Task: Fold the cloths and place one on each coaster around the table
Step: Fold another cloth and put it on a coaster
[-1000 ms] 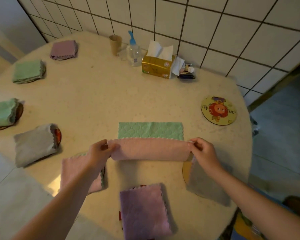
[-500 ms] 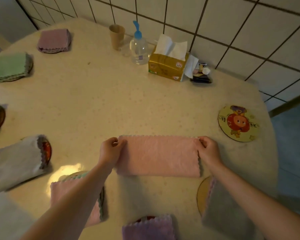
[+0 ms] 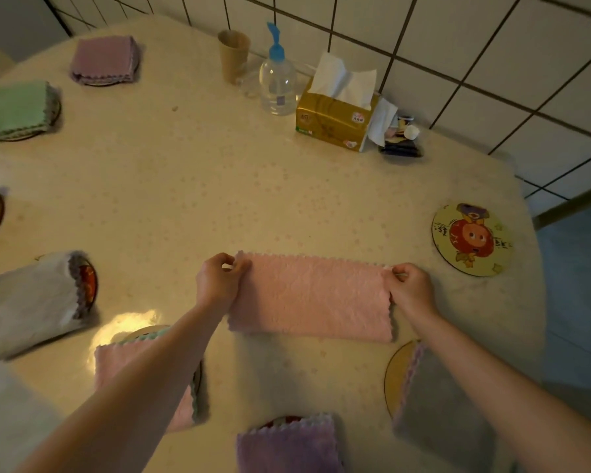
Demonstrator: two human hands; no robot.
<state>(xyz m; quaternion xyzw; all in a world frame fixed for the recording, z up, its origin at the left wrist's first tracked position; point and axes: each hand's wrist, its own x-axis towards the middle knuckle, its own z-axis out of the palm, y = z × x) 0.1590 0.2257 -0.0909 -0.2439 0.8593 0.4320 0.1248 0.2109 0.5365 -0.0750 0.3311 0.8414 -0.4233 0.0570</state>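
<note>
The pink cloth (image 3: 311, 297) is lying flat on the table (image 3: 191, 186) as a folded strip, near the middle of the near half. The left hand (image 3: 219, 281) is pinching the strip's far-left corner between thumb and curled fingers. The right hand (image 3: 410, 289) is pinching the far-right corner in the same way. Both forearms are reaching in from the near edge.

To the right of the strip, a round cartoon coaster (image 3: 471, 240) is lying bare, apart from the cloth. At the near right, a grey folded cloth (image 3: 440, 401) is covering part of a plain coaster (image 3: 398, 373). At the near edge, a purple folded cloth (image 3: 287, 445) is sitting on its coaster. At the near left, a second pink folded cloth (image 3: 116, 367) is partly hidden under the left forearm. Further left, a white-grey folded cloth (image 3: 28, 305) is overhanging a dark coaster (image 3: 90, 285). At the far left, a green folded cloth (image 3: 14, 110) and another purple folded cloth (image 3: 103, 59) are each resting on a coaster.

Along the far wall, a paper cup (image 3: 233, 56), a pump bottle (image 3: 277, 80) and a tissue box (image 3: 335, 119) are standing in a row.
</note>
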